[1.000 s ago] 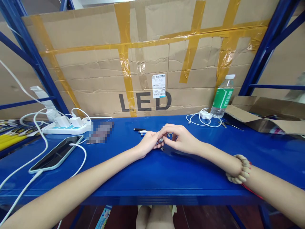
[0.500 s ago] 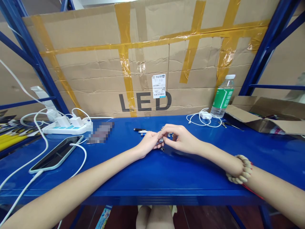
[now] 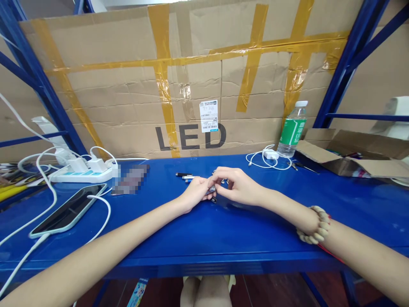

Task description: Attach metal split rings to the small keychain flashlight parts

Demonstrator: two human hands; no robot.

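Both hands meet over a small metal part [image 3: 212, 191] on the blue shelf [image 3: 223, 238].
Left hand [image 3: 194, 192] and right hand [image 3: 238, 187], fingers curled, pinch the part together, just in front of the pens [image 3: 185, 175] and well right of the phone [image 3: 68, 209].

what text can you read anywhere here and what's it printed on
"LED": big black letters on the cardboard sheet behind the shelf.
White barcode sticker on the cardboard: print too small to read.
Green label of the water bottle: white characters, too blurred to read.
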